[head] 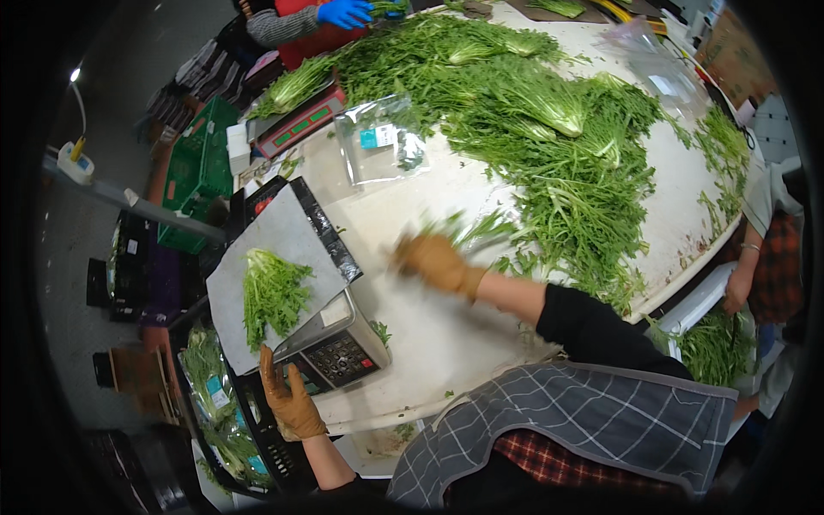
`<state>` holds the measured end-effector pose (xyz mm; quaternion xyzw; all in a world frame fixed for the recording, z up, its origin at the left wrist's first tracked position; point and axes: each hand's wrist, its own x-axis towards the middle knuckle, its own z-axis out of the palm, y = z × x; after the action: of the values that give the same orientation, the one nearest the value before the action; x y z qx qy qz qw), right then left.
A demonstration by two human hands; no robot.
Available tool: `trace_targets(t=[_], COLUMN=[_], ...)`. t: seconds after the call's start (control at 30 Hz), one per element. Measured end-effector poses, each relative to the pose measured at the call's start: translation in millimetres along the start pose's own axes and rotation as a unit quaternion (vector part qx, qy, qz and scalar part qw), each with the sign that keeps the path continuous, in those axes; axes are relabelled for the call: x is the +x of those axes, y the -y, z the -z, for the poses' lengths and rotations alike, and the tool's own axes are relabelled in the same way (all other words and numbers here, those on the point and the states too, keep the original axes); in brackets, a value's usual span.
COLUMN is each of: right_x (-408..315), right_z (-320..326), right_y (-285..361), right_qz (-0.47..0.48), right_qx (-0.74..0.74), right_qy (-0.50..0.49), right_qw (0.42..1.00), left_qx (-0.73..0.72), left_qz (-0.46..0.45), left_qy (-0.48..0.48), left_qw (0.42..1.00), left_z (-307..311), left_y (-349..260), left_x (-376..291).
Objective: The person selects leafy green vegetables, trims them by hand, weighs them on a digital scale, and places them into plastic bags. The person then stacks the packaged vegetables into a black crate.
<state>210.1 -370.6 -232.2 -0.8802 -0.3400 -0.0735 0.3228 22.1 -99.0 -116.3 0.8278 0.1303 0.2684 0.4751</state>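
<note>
A bunch of frilly leafy greens (273, 293) lies on the grey sheet (235, 257) that covers the pan of an electronic scale (338, 360). My left hand (290, 399), in an orange-brown glove, is at the scale's near left corner, fingers spread, holding nothing. My right hand (434, 264), in the same kind of glove, is over the white table (412, 360) to the right of the scale. It is blurred; some greens (476, 228) show just beyond it, and whether it grips them is unclear. A large pile of greens (566, 187) spreads beyond.
A labelled clear bag (380, 145) and a red scale (302, 122) with greens stand farther back. Black crates (277, 444) with packed greens are at lower left, a green crate (199, 167) at left. A co-worker's blue-gloved hand (344, 13) is at the top, another person's hand (737, 290) at right.
</note>
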Motion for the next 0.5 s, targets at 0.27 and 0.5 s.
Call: trace_targets(t=[0.27, 0.5], right_x=[-35.5, -29.8], right_z=[-37.7, 84.9], right_y=[30.4, -76.4], right_qz=[0.003, -0.164], right_qx=[-0.002, -0.184], right_qy=[0.092, 0.078], right_qw=[0.996, 0.966], left_qx=[-0.031, -0.058], left_qz=[0.011, 0.002], left_qy=[0.035, 0.012], left_qw=[0.999, 0.998], left_z=[-1.9, 13.7], left_y=[-9.9, 6.0], left_x=[-9.5, -17.1])
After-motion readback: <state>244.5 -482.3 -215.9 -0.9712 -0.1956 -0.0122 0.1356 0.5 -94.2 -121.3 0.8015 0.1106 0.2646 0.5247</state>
